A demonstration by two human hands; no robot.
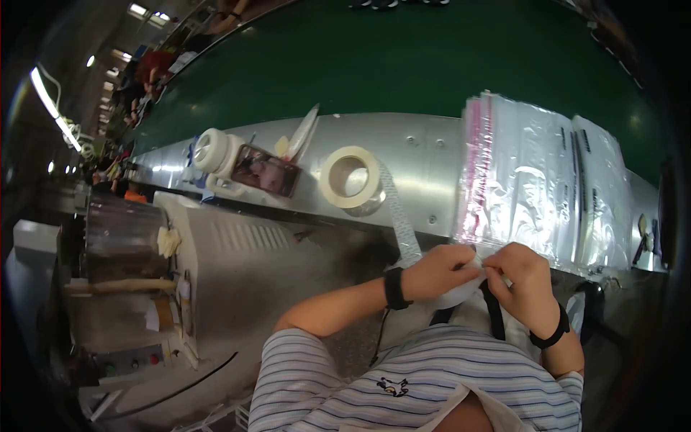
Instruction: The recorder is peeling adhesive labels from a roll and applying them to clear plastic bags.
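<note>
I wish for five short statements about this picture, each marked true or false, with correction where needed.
1. A patterned strip runs from the tape roll toward the left hand. True.
2. The right hand is stretched far away from the left hand. False: they are close together.
3. The phone is right of the tape roll. False: it is left of it.
4. A black band is around each wrist. True.
5. The wide surface beyond the metal ledge is red. False: it is green.
</note>
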